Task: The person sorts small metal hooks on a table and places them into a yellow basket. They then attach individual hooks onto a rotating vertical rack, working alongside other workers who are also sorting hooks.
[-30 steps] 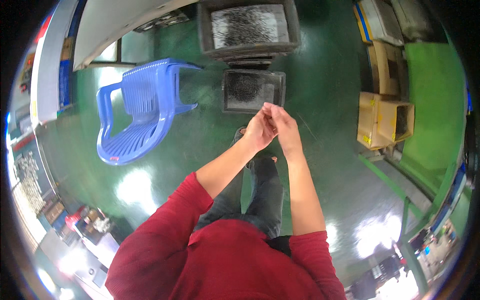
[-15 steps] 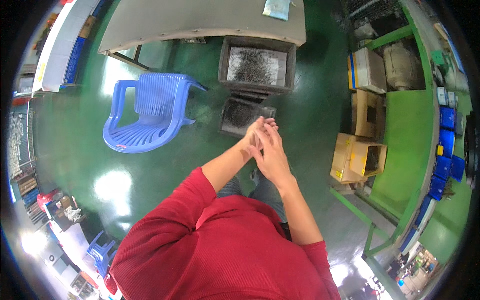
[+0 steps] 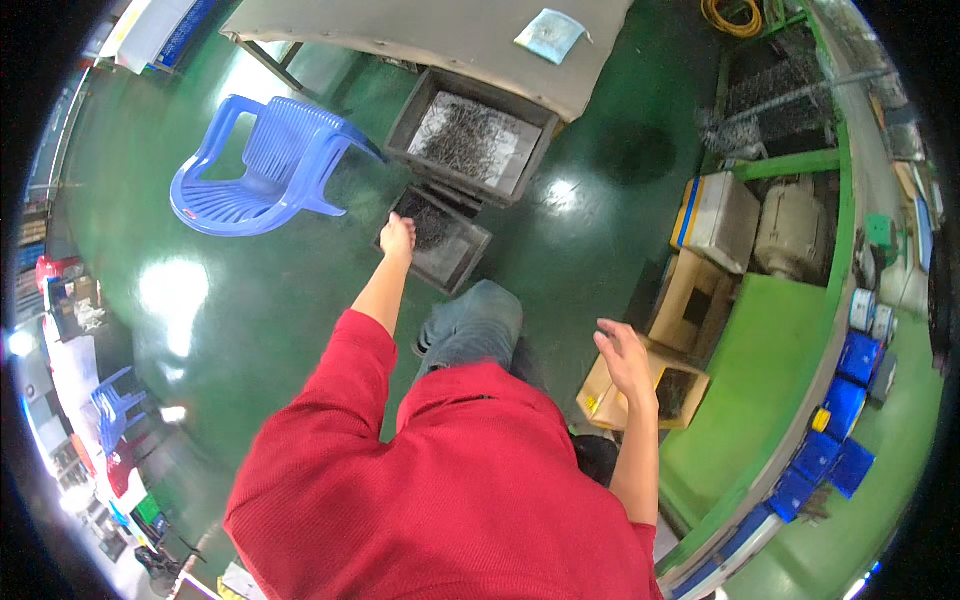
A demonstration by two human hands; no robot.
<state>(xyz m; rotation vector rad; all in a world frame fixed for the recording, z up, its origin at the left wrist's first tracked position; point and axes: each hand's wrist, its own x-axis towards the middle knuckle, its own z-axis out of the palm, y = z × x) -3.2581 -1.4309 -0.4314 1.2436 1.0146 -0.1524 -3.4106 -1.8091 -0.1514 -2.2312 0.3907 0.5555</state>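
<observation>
My left hand (image 3: 398, 238) is loosely curled, with its fingers bent in and nothing visible in it. It shows over the left edge of the smaller dark bin (image 3: 462, 262), which holds a heap of fine dark pieces; contact with the rim cannot be made out. My right hand (image 3: 625, 358) hangs apart at my right side, fingers spread and holding nothing. Below it in the picture is an open cardboard box (image 3: 592, 400). A larger grey bin (image 3: 538, 150) with thin dark metal pieces on a white lining stands beyond the smaller one.
A blue plastic armchair (image 3: 262, 170) stands on the green floor at left. Ahead is a grey-covered table (image 3: 450, 25) with a light-blue packet (image 3: 552, 36). To the right, a green metal frame (image 3: 745, 360) borders boxes, a motor-like machine (image 3: 792, 225) and blue bins (image 3: 845, 395).
My hands, together half a second ago, are now apart: the left went left, the right went right and nearer me. My view has turned right, and a bent knee shows ahead of me.
</observation>
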